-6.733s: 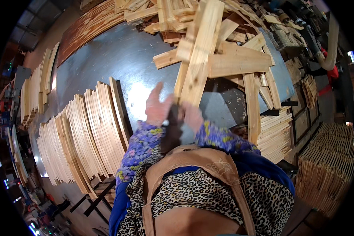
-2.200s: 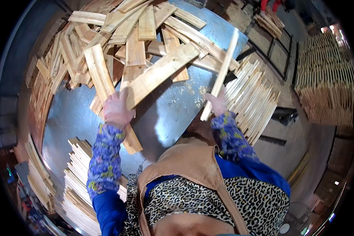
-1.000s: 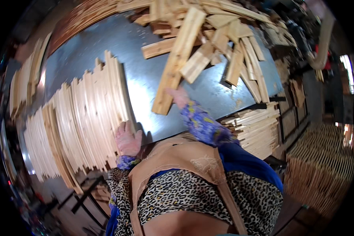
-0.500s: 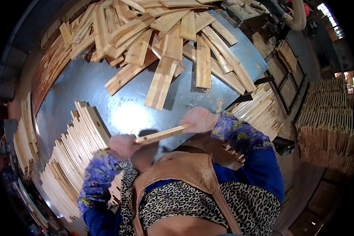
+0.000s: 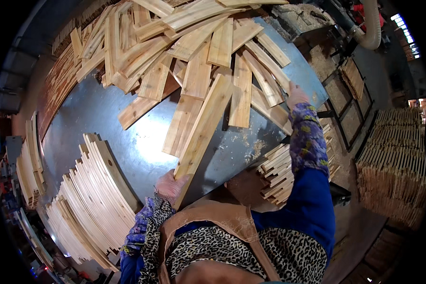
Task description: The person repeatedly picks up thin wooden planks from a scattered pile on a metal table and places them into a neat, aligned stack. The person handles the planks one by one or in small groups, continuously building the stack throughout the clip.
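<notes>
Near my body, my left hand (image 5: 172, 185) is closed round the near end of a wooden plank (image 5: 206, 123). This plank slants away from me, its far end over the loose boards. My right arm is stretched out to the far right, where my right hand (image 5: 297, 96) closes on the end of another plank (image 5: 270, 63) at the edge of the pile; its fingers are partly hidden. Loose pale boards (image 5: 197, 73) lie heaped crosswise on the far side of the blue-grey metal table (image 5: 80, 113).
A row of boards standing on edge (image 5: 94, 189) is packed along the table's left side. Below the right edge lies a stack of strips (image 5: 275, 177). Farther right stand a metal frame (image 5: 348, 111) and a tall wood stack (image 5: 393, 161). A grey hose (image 5: 371, 26) hangs at top right.
Both hands held a board crosswise before my body. Now the left alone holds a plank, pointing away, while my right hand has let go and reached far right to the pile.
</notes>
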`<state>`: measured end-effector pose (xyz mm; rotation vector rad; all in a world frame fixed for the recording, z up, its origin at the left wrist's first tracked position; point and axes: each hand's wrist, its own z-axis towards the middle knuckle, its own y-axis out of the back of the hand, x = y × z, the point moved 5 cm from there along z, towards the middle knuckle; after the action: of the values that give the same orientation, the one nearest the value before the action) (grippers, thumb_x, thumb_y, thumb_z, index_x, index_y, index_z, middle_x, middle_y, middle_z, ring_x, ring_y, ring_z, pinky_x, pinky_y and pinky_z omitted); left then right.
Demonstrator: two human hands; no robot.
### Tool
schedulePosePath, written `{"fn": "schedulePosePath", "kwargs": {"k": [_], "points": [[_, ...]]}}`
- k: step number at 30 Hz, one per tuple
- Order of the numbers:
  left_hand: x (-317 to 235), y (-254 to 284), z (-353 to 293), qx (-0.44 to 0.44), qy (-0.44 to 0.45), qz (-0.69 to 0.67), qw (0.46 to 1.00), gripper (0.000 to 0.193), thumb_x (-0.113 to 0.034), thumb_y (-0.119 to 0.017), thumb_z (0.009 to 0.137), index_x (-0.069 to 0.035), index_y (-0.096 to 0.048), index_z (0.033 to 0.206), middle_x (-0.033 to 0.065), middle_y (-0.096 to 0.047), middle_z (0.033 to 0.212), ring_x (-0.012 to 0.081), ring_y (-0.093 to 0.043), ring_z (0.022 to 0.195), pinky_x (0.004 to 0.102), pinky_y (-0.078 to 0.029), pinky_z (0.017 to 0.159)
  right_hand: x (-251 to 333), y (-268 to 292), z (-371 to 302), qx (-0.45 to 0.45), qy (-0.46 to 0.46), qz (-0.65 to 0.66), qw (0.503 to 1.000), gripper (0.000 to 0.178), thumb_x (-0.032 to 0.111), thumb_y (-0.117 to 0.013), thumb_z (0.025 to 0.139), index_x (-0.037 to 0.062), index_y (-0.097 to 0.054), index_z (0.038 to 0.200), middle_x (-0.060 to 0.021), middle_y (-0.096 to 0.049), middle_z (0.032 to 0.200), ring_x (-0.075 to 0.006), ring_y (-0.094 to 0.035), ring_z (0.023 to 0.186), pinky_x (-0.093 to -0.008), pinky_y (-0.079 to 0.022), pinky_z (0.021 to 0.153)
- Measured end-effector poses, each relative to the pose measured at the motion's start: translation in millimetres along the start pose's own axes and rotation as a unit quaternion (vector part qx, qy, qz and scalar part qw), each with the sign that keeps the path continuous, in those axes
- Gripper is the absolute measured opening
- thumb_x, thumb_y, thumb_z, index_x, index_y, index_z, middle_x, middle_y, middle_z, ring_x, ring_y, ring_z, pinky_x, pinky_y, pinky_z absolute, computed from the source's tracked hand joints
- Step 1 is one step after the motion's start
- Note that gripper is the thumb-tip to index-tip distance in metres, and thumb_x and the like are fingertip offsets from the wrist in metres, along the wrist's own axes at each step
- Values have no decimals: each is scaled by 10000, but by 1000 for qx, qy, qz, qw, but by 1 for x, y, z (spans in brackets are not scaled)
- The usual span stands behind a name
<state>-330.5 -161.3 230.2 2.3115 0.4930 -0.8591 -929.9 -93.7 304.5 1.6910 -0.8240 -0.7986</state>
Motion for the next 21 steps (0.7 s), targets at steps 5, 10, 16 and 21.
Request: {"fn": "schedulePosePath", "kwargs": {"k": [5,10,16,21], "points": [[-5,-17,26,-19,2,28,999,638,-534,-726,978,-22,-692,1356,228,-785,1165,363,-751,1120,449,-574,975,-109,98,-28,-106,-18,-113,988,402,150,-711,975,260,-738,1361,-81,-763,1266,-301,-662,1304,-470,-531,1085],[-46,-13,37,-1,-59,32,998,615,-538,-680,1006,-40,-688,1368,240,-781,1163,373,-750,1127,456,-573,969,-141,153,-108,-255,272,-192,908,213,116,-759,870,204,-826,1052,-22,-760,1050,-286,-691,1111,-454,-531,1046],[-109,-21,42,56,-161,51,984,680,-559,-677,1003,28,-660,1347,282,-757,1191,399,-726,1181,466,-557,994,64,85,-157,-162,501,-132,840,90,148,-733,934,167,-815,964,-33,-727,944,-226,-695,959,-409,-611,864],[-92,-49,48,6,-199,297,934,611,-509,-771,905,5,-640,1209,263,-746,1028,468,-723,1065,538,-561,954,177,28,-174,-187,625,32,757,245,100,-683,874,149,-779,1094,-135,-739,1079,-325,-714,1118,-498,-585,964]]}}
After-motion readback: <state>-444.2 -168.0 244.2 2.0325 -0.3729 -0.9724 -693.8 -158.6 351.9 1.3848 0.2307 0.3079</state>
